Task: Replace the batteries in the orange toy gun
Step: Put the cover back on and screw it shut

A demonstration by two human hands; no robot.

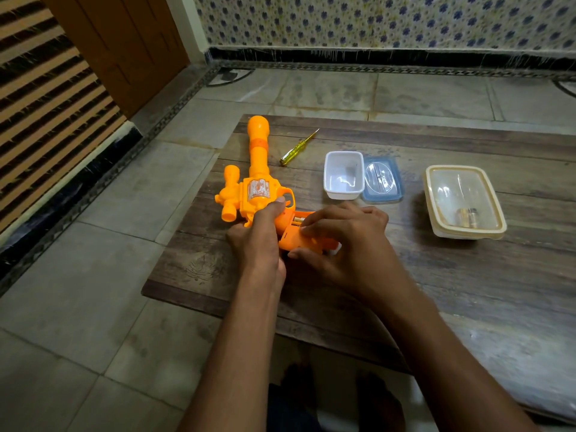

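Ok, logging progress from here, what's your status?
Left grip holds orange plastic toy gun body. Right grip pinches its handle, battery showing in open compartment. Nothing in the way.

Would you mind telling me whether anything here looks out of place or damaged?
Nothing stands out. The orange toy gun has its grip open with a battery showing, and a blue lid lies beside the white tub.

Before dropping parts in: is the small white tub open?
Open: the white tub shows its inside; a blue lid lies flat beside it.
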